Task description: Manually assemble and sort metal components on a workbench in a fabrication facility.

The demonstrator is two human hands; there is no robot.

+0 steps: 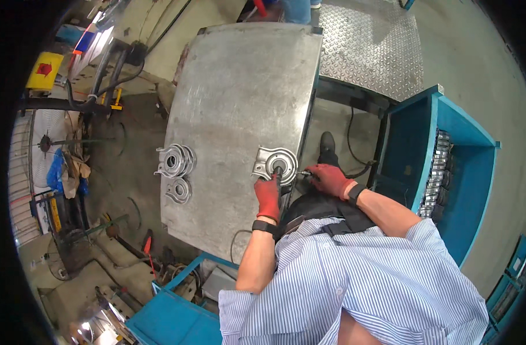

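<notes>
A stamped metal bracket with a round ringed centre lies at the right edge of the metal table. My left hand, in a red glove, is closed around a dark cylindrical thing whose tip stands at the bracket's centre. Just off the table edge, my right hand, also red-gloved, pinches a small metal piece pointing toward the bracket; its exact kind is too small to make out. Toward the table's left edge sit several similar stamped brackets, some of them overlapping, with one nearer to me.
The metal table stretches away in front of me. A blue bin with stacked metal parts stands at my right. Blue frames stand at the lower left. Beyond the table lies a diamond-plate platform, near another person's leg.
</notes>
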